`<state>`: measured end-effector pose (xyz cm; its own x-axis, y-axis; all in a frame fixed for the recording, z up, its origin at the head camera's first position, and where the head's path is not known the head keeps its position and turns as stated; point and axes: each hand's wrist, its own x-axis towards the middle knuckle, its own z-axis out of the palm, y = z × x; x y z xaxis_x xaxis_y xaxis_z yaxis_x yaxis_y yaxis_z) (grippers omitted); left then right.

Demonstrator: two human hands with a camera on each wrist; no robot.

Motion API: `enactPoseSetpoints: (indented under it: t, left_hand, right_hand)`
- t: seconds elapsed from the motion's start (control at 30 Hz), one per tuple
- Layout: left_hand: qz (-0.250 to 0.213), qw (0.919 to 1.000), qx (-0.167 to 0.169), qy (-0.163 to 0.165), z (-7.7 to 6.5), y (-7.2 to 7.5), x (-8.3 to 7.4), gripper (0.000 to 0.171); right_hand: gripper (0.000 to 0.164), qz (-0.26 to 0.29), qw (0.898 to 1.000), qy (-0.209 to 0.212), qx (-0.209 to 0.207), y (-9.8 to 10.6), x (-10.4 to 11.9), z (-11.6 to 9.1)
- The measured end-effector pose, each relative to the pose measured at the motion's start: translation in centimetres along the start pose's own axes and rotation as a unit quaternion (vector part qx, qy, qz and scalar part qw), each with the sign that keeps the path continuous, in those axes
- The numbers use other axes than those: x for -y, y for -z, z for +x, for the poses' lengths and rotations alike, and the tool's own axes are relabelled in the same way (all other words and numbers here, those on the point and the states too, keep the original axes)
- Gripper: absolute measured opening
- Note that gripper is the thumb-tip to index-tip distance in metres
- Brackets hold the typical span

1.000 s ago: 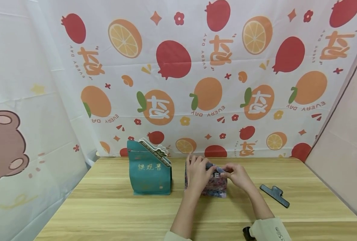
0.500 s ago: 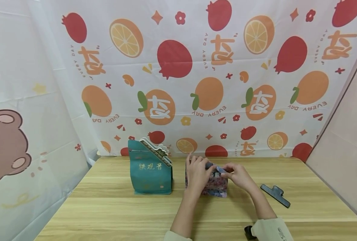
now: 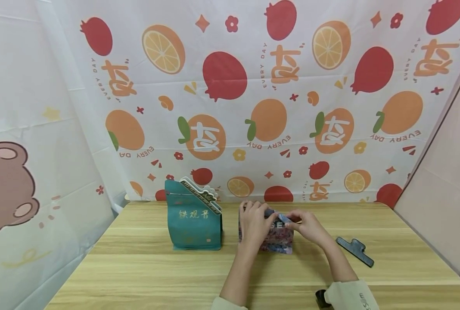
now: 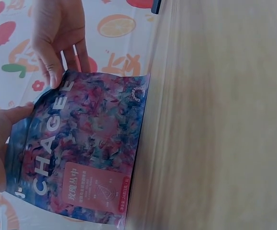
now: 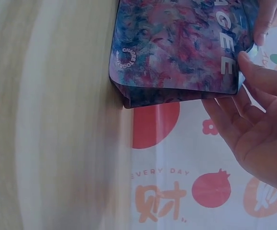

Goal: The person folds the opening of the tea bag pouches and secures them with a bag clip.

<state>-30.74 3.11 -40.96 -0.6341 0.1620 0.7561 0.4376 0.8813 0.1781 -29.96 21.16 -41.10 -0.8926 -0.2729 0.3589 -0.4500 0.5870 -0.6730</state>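
Observation:
A patterned CHAGEE pouch (image 3: 278, 242), pink, purple and blue, stands upright on the wooden table. Its printed front, with a pink label low on one side, fills much of the left wrist view (image 4: 97, 124). My left hand (image 3: 253, 224) grips the folded top of the pouch near its left and middle, thumb on the front. With thumb and fingers, my right hand (image 3: 309, 228) pinches the top right corner; in the right wrist view the thumb lies in front and the fingers (image 5: 219, 120) reach behind. The hands partly cover the folded rim.
Left of the pouch stands a teal tea bag (image 3: 193, 230) with a decorated clip (image 3: 201, 196) slanting across its top corner. A black bag clip (image 3: 355, 250) lies on the table (image 3: 156, 280) right of my right hand. Behind hangs a fruit-print cloth (image 3: 226, 77).
My left hand's raised finger has come down slightly toward the pouch top. Both hands otherwise keep their hold, and the pouch stays in place.

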Motion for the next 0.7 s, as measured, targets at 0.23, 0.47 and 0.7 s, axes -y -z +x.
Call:
enactPoseSetpoints:
  t: [0.23, 0.47, 0.7]
  left_hand:
    - [0.0, 1.0, -0.003, -0.006, -0.07, 0.09, 0.02, 0.026]
    - [0.002, 1.0, -0.002, -0.007, -0.08, 0.01, 0.01, 0.026]
    - [0.001, 1.0, 0.002, -0.004, 0.0, 0.14, 0.02, 0.027]
  right_hand:
    - [0.015, 0.005, 1.0, 0.011, 0.015, 0.22, -0.09, -0.08]
    - [0.018, 0.0, 1.0, 0.017, 0.022, 0.49, -0.12, -0.17]
    - [0.02, 0.003, 0.999, 0.022, 0.032, 0.81, -0.06, -0.25]
